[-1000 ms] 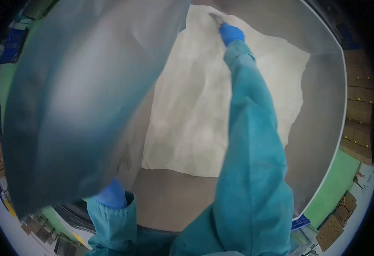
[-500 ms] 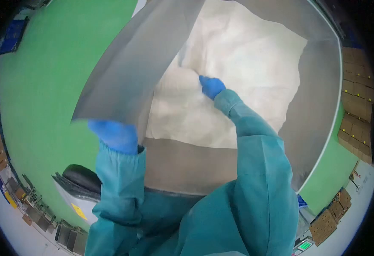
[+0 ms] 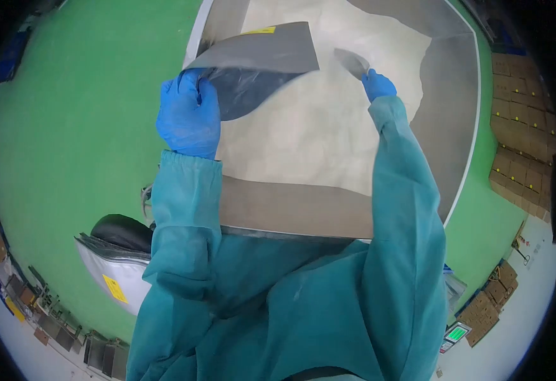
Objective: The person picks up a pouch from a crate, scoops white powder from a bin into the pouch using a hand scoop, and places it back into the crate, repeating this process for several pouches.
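Observation:
My left hand (image 3: 189, 120), in a blue glove, grips the edge of a grey foil bag (image 3: 268, 54) with a yellow label. The bag tilts over the left part of a large metal bin (image 3: 291, 206), and its mouth looks parted. White powder (image 3: 291, 143) covers most of the bin's floor. Over the powder, farther off and to the right, my gloved right hand (image 3: 379, 84) is closed round the handle of a metal scoop (image 3: 352, 62). The scoop's blade points up and left, apart from the bag. Whether it carries powder is hard to tell.
At lower left lies a stack of silver bags (image 3: 114, 289) with a black rounded object (image 3: 120, 232) on top. A green-lit display (image 3: 457, 333) shows at lower right. Cardboard boxes (image 3: 519, 127) are stacked beyond the bin's right side, on green floor (image 3: 87, 127).
The bag has swung from a raised, near-upright sheet to a tilted position with its label showing. My right hand has moved right and farther away, and the scoop has come into sight.

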Demonstrator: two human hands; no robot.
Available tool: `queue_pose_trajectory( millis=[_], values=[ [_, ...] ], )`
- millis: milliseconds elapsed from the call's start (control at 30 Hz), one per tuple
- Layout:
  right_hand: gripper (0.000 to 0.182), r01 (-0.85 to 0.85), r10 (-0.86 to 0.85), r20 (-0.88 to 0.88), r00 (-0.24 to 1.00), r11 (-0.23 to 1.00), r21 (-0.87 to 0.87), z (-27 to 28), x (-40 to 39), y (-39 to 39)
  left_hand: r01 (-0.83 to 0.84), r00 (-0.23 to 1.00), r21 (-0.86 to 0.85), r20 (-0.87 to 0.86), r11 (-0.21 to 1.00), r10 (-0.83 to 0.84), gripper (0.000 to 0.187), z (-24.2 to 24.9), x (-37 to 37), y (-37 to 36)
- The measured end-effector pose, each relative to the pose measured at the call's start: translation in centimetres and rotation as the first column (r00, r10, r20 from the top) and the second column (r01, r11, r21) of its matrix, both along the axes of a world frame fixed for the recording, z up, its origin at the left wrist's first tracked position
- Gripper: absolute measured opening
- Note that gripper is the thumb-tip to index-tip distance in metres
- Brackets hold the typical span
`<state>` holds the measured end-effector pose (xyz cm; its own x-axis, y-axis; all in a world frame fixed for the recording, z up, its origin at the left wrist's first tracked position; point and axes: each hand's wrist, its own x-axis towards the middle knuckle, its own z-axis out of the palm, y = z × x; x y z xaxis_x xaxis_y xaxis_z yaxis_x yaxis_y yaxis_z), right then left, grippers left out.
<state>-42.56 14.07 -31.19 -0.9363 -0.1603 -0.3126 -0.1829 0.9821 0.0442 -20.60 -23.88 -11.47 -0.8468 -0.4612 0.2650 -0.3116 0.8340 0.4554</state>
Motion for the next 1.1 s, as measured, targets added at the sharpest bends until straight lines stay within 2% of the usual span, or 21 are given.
queue_pose_trajectory(
  millis=[67, 133, 200, 267, 400, 533, 600, 633, 667, 733, 767, 800, 867, 967, 1000, 1067, 1100],
  values=[
    [0.035, -0.277, 0.274, 0.129, 0.953, 0.961, 0.011, -3.6, -0.4, 0.7, -0.004, 0.999, -0.025, -0.038, 1.0, 0.003, 0.016, -0.1, -0.2, 0.1],
    [0.035, -0.25, 0.272, 0.209, 0.939, 0.96, -0.125, -2.9, 3.3, -2.8, 0.0, 0.996, -0.034, -0.093, 0.999, -0.003, 0.016, -0.5, -0.4, 0.0],
    [0.032, -0.262, 0.302, 0.291, 0.908, 0.95, -0.168, -5.2, 6.6, -5.7, 0.002, 0.999, -0.004, -0.054, 1.0, -0.002, 0.016, -0.1, -0.5, 0.0],
    [0.031, -0.408, 0.44, 0.325, 0.837, 0.898, -0.166, -5.2, 10.3, -8.7, 0.009, 0.999, 0.012, -0.048, 1.0, -0.008, 0.017, -0.2, -0.4, 0.1],
    [0.029, -0.477, 0.528, 0.455, 0.718, 0.848, -0.232, -7.1, 15.4, -12.0, 0.017, 0.995, 0.022, -0.097, 1.0, -0.015, 0.02, -0.5, -0.2, 0.1],
    [0.028, -0.299, 0.39, 0.546, 0.741, 0.92, -0.251, -7.7, 17.8, -13.3, 0.07, 0.992, -0.074, -0.1, 0.995, -0.077, 0.021, -0.2, -0.3, -0.2],
    [0.028, -0.186, 0.297, 0.603, 0.741, 0.953, -0.241, -6.1, 18.3, -13.0, 0.166, 0.984, -0.279, -0.013, 0.946, -0.177, 0.021, 1.8, -0.7, 0.7],
    [0.029, -0.247, 0.388, 0.509, 0.768, 0.913, -0.324, -7.3, 18.9, -11.4, 0.218, 0.975, -0.37, 0.041, 0.903, -0.219, 0.022, 2.7, -0.7, 1.4],
    [0.031, -0.239, 0.377, 0.534, 0.757, 0.92, -0.311, -6.6, 18.8, -10.3, 0.287, 0.955, -0.333, 0.175, 0.898, -0.24, 0.021, 2.6, -1.0, 2.1],
    [0.035, -0.231, 0.351, 0.572, 0.741, 0.934, -0.274, -3.3, 17.7, -8.4, 0.401, 0.867, -0.233, 0.41, 0.886, -0.285, 0.021, 1.4, -3.3, 3.2],
    [0.033, -0.188, 0.308, 0.583, 0.752, 0.948, -0.258, 0.9, 17.1, -8.1, 0.378, 0.828, -0.159, 0.499, 0.912, -0.256, 0.021, 0.0, -4.5, 3.9],
    [0.031, -0.207, 0.327, 0.53, 0.782, 0.939, -0.274, 3.7, 16.4, -7.4, 0.346, 0.779, -0.09, 0.582, 0.934, -0.233, 0.021, -1.8, -5.8, 4.4],
    [0.028, -0.245, 0.361, 0.416, 0.834, 0.92, -0.306, 8.7, 14.8, -5.5, 0.448, 0.676, -0.046, 0.671, 0.893, -0.305, 0.023, -4.5, -7.3, 4.7],
    [0.026, -0.313, 0.381, 0.302, 0.874, 0.917, -0.248, 15.8, 11.4, -3.2, 0.529, 0.59, 0.045, 0.698, 0.847, -0.406, 0.029, -7.0, -8.6, 4.9],
    [0.027, -0.353, 0.404, 0.267, 0.875, 0.909, -0.22, 17.7, 10.0, -2.8, 0.495, 0.596, 0.096, 0.686, 0.864, -0.417, 0.031, -7.9, -9.0, 5.2],
    [0.027, -0.348, 0.35, 0.391, 0.851, 0.934, -0.078, 24.4, 7.9, -5.1, 0.42, 0.607, 0.2, 0.663, 0.885, -0.438, 0.035, -9.0, -9.5, 5.6],
    [0.028, -0.319, 0.32, 0.38, 0.868, 0.945, -0.068, 25.9, 7.0, -6.1, 0.421, 0.639, 0.199, 0.628, 0.885, -0.445, 0.03, -8.3, -9.3, 5.9]
  ],
)
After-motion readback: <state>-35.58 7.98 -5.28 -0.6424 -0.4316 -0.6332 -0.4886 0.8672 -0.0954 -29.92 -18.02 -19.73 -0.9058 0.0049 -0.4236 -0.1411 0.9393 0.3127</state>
